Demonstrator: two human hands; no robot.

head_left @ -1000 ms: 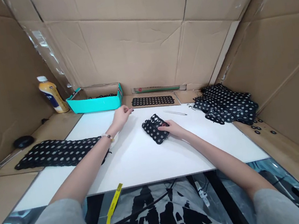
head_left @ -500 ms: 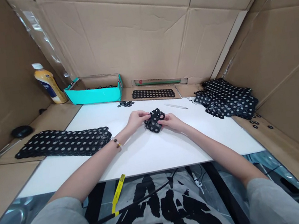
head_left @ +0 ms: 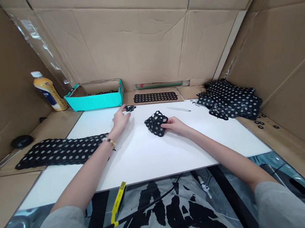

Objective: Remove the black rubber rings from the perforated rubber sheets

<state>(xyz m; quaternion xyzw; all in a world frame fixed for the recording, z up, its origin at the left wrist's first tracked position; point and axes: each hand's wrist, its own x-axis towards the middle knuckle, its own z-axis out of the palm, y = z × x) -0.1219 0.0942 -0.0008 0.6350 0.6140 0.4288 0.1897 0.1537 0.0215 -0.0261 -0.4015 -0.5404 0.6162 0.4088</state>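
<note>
From the head view, my right hand [head_left: 176,125] pinches one corner of the black perforated sheet [head_left: 154,125] mid-board, white board [head_left: 153,158] stretching from it to the near edge. My left hand [head_left: 120,119], fingers loosely spread, is beside the small black rings [head_left: 131,108] near the far edge.

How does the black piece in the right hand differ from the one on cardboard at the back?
The held piece is bunched and compact; the back piece lies flat, a long rectangle. The held piece is pinched by the right hand; the back piece is untouched. Both are black with many round spots.
</note>
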